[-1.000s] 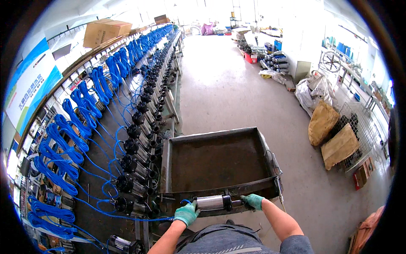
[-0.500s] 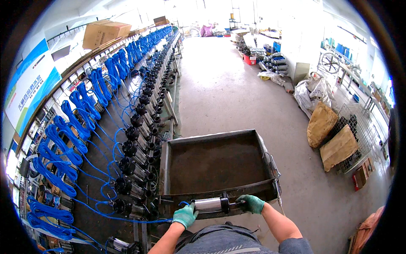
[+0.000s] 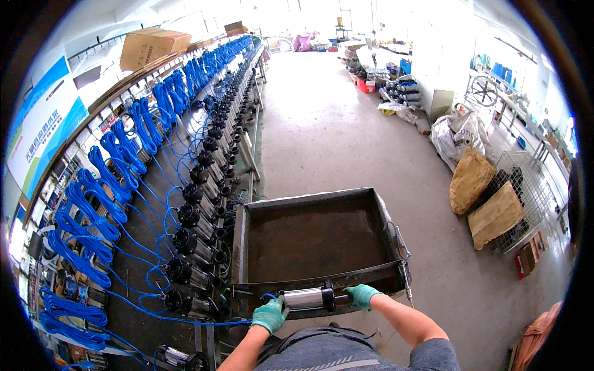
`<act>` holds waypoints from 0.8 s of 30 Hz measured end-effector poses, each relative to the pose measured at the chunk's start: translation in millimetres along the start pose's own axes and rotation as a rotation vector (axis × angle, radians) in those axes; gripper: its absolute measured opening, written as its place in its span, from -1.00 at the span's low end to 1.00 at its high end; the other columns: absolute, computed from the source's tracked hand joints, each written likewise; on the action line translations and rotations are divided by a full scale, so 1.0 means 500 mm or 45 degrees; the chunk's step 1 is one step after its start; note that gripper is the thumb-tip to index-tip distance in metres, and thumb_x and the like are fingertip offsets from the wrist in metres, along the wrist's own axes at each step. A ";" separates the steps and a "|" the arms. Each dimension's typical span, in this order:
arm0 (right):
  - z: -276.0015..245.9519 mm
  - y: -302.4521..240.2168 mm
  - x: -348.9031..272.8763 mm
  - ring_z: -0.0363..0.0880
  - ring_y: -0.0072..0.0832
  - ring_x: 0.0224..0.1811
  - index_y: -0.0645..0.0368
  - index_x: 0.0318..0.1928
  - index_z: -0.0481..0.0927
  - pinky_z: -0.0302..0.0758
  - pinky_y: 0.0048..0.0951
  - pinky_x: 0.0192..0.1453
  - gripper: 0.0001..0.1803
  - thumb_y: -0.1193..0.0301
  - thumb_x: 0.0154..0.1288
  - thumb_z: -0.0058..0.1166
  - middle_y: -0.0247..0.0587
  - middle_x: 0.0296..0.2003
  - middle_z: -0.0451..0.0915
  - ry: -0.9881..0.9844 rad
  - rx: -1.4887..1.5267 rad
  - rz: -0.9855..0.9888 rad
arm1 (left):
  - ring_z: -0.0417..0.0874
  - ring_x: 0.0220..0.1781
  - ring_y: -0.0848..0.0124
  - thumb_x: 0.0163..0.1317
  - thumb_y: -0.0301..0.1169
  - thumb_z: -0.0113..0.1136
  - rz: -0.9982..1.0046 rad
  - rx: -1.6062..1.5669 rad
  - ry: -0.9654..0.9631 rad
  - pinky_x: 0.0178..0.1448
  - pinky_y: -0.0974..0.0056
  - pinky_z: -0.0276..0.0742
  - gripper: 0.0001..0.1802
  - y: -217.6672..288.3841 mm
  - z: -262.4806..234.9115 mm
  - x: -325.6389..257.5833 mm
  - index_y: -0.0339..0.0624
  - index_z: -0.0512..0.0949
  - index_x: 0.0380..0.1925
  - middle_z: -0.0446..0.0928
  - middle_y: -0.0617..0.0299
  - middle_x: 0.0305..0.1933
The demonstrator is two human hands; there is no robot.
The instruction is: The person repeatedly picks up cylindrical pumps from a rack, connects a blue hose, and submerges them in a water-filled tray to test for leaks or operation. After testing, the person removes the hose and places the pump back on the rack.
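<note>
Pump (image 3: 309, 298) between hands, at cart's (image 3: 312, 279) near edge

There is one metal tray (image 3: 312, 238) and one silver pump (image 3: 309, 298) at its near edge. Two gloved hands, the left hand (image 3: 270, 315) and the right hand (image 3: 361, 295). One cardboard box (image 3: 151, 46) on the shelf. Two brown sacks (image 3: 470, 180) on the floor.
</note>
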State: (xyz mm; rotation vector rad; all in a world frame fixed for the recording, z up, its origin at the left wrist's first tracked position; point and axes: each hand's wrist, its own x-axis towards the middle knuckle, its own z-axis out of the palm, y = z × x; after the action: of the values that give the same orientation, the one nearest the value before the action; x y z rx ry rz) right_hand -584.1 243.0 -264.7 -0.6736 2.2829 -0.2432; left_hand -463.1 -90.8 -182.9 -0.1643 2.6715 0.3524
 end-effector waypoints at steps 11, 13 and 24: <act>0.023 -0.009 -0.043 0.50 -0.63 -0.42 0.17 0.29 0.58 0.46 -0.51 -0.37 -0.59 0.43 0.49 0.16 -0.37 -0.27 0.66 0.171 1.791 0.062 | 0.73 0.03 -0.12 0.40 0.03 0.15 0.009 -0.007 0.061 0.10 -0.15 0.64 -0.36 -0.012 0.012 0.002 0.04 0.44 0.40 0.66 -0.07 0.14; 0.029 0.000 -0.029 0.53 -0.60 -0.39 0.19 0.27 0.59 0.48 -0.51 -0.34 -0.60 0.44 0.47 0.18 -0.35 -0.25 0.68 0.175 1.828 0.075 | 0.74 0.02 -0.13 0.40 0.02 0.15 0.016 -0.006 0.072 0.09 -0.15 0.64 -0.37 -0.010 0.015 0.001 0.04 0.45 0.39 0.66 -0.07 0.13; 0.020 0.005 -0.034 0.72 -0.30 0.05 0.18 0.36 0.50 0.71 -0.26 0.03 -0.35 0.46 0.25 0.34 -0.13 0.08 0.71 0.003 1.409 -0.095 | 0.71 0.11 -0.10 0.45 0.03 0.07 0.040 -0.041 0.074 0.16 -0.15 0.62 -0.36 -0.025 0.026 0.008 0.07 0.39 0.45 0.65 -0.03 0.18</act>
State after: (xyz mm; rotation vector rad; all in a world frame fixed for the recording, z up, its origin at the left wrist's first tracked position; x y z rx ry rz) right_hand -567.9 254.4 -262.3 -0.1538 1.7265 -1.3888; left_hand -459.1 -99.4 -199.0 -0.1440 2.7291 0.4066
